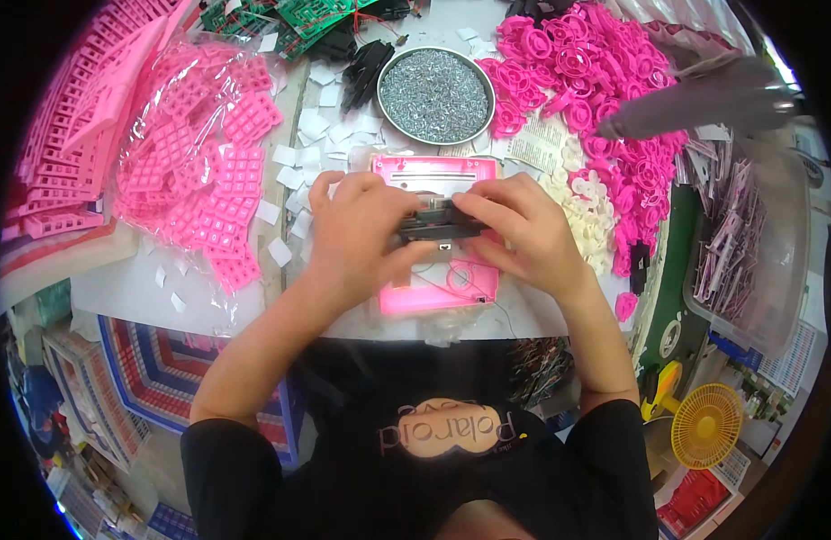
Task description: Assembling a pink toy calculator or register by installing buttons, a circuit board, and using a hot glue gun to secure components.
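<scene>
On our crowded worktop (pixel 163 288) lies a pink plastic housing (pixel 433 297) (screw dish (pixel 435 94) behind it). Our left hand (pixel 357 238) and right hand (pixel 523 234) both grasp a small black part (pixel 438 225) over it, fingers clenched.

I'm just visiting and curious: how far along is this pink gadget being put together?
Midway, it seems. The pink case lies open on the table with thin wires already inside. Right now the left hand and right hand press a small black part onto it. Probably left: screws from the round tray, and the case is not yet closed. Heaps of pink rings wait nearby.
</scene>
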